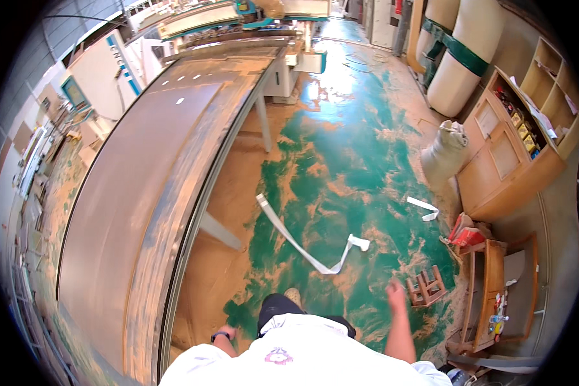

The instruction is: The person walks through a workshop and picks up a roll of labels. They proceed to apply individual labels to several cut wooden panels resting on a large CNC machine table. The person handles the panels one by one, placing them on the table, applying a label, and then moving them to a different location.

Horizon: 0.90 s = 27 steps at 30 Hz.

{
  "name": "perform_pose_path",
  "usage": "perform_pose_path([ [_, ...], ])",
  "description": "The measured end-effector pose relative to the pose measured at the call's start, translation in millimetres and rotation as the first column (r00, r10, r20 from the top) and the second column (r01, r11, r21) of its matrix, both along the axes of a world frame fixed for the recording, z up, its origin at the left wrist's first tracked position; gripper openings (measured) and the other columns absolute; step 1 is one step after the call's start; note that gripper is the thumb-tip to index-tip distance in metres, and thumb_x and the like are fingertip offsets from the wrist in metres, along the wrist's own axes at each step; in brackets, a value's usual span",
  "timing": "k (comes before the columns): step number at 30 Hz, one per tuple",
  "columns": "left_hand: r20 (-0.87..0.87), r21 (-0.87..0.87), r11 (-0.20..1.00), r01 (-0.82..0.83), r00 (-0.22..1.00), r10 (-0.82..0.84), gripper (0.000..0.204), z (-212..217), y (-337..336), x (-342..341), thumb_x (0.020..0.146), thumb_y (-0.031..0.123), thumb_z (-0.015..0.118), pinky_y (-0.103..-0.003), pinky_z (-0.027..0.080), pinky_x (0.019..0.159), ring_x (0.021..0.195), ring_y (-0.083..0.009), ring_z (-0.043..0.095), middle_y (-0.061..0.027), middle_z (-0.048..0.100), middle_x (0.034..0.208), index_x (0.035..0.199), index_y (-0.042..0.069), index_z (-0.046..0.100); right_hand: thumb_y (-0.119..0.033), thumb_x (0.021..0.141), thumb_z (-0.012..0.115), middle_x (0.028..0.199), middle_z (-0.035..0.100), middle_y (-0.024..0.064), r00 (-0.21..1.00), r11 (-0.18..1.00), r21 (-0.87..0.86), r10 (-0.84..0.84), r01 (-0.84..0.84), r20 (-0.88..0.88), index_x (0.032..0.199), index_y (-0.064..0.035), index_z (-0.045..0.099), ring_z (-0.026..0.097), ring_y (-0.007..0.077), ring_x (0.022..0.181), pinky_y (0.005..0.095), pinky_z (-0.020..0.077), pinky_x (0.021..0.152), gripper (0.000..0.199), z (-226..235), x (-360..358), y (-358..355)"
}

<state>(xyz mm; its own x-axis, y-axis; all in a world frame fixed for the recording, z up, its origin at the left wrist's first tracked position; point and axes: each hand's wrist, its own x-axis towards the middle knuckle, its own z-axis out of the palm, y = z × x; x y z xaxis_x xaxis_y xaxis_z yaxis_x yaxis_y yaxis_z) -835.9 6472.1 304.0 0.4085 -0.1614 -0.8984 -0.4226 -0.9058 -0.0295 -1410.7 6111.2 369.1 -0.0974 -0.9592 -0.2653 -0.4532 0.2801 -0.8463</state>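
Observation:
My right hand point(396, 294) hangs over the floor by the small brown wooden stool point(426, 286). Its fingers look loosely curled, with nothing visible in them. Low at my left side is my left hand point(229, 332), a dark band on its wrist; its fingers are too small and partly hidden to read. Beside it runs a long machine bed point(141, 167) with a dark flat top dusted in sawdust. On the green floor point(328, 193) ahead of me lies a long bent white strip point(291, 239), and a shorter white strip point(424, 206) lies farther right.
A machine gantry point(238, 26) spans the bed's far end. Along the right stand a filled sack point(445, 154), a wooden cabinet point(505, 154), a red bag point(466, 233) and a low wooden unit point(492, 293). Tall dust-collector bags point(466, 64) rise farther back. Sawdust covers much of the floor.

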Motion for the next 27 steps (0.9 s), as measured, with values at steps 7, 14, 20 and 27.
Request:
perform_pose_path([
  [7,0.105,-0.543,0.752,0.375,0.918,-0.382,0.048,22,-449,55,0.086,0.037,0.057,-0.042,0.046,0.099,0.117,-0.0344,0.058,-0.0195,0.061,0.125,0.123,0.006,0.061,-0.025,0.089,0.058,0.113,0.064,0.0186,0.828,0.667,0.722,0.501,-0.185,-0.251,0.123,-0.0049,0.058,0.062,0.0327,0.104,0.0432,0.0495,0.089,0.040,-46,-21,53],
  [14,0.067,-0.858,0.494,0.145,0.983,-0.171,0.046,106,-830,14,0.088,0.030,0.062,-0.036,0.049,0.094,0.110,-0.0286,0.064,-0.0176,0.066,0.117,0.126,0.004,0.059,-0.025,0.089,0.056,0.111,0.066,0.0184,0.901,0.616,0.787,0.315,0.045,-0.298,0.121,-0.0050,0.061,0.062,0.0352,0.104,0.0436,0.0496,0.090,0.038,-94,-54,-147],
  [20,0.012,-0.619,0.734,0.281,0.937,-0.349,0.053,91,-927,23,0.087,0.044,0.061,-0.039,0.049,0.095,0.113,-0.0291,0.061,-0.0154,0.064,0.122,0.125,0.007,0.062,-0.030,0.078,0.066,0.119,0.065,0.0174,0.947,0.944,0.283,-0.072,0.166,-0.314,0.117,-0.0109,0.066,0.063,0.0323,0.109,0.0401,0.0498,0.093,0.044,-119,-21,-563],
  [27,0.122,-0.246,0.969,-0.026,0.991,0.058,0.053,-11,-955,83,0.085,0.043,0.056,-0.040,0.043,0.102,0.120,-0.0301,0.056,-0.0177,0.061,0.127,0.125,0.008,0.061,-0.020,0.082,0.065,0.102,0.069,0.0119,0.974,0.943,-0.266,0.220,-0.201,0.045,0.122,-0.0089,0.062,0.066,0.0235,0.092,0.0355,0.0525,0.083,0.041,82,129,-1024],
])
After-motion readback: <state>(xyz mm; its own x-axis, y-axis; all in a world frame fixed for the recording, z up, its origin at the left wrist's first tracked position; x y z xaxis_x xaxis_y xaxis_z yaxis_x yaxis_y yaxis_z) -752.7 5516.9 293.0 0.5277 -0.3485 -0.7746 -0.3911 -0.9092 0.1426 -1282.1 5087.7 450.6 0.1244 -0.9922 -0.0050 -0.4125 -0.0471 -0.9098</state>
